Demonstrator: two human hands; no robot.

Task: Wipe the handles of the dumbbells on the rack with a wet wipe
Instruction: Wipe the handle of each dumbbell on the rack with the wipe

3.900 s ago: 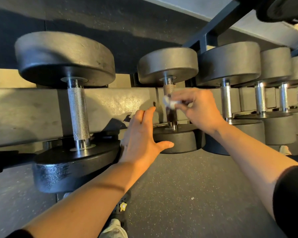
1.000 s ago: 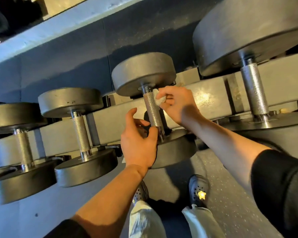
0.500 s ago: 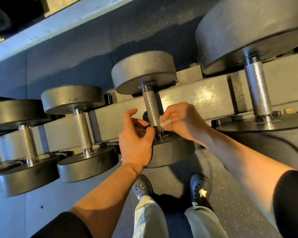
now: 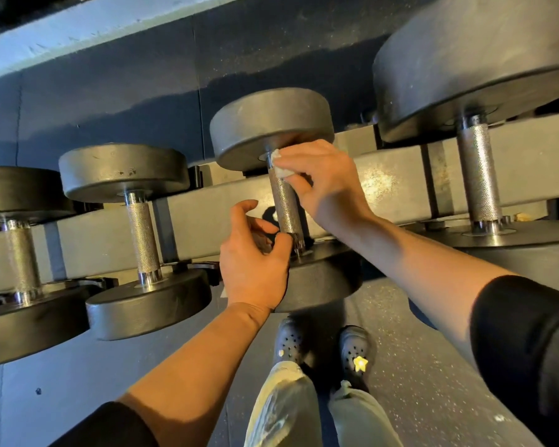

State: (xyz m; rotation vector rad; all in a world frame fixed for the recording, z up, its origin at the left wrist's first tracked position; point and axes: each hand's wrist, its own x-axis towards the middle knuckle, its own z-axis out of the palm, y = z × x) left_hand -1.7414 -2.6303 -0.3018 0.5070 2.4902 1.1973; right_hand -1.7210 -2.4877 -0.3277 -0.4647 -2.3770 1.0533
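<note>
Several black dumbbells with knurled steel handles lie across a grey rack rail [image 4: 397, 185]. My right hand [image 4: 323, 182] pinches a small white wet wipe [image 4: 279, 164] against the top of the middle dumbbell's handle [image 4: 286, 208], just under its far head [image 4: 271, 124]. My left hand [image 4: 252, 259] rests on the near head [image 4: 323, 279] of that same dumbbell, fingers curled over its edge beside the handle's lower end. The wipe is mostly hidden by my fingers.
A smaller dumbbell [image 4: 142, 233] sits to the left, another [image 4: 20, 256] beyond it. A much larger dumbbell [image 4: 478, 169] stands to the right. My feet in dark clogs [image 4: 352, 353] are on the speckled floor below the rack. An upper shelf edge [image 4: 94, 30] runs overhead.
My right hand has slid the wipe up the handle from its lower end to the top near the far head. My left hand has stayed on the near head.
</note>
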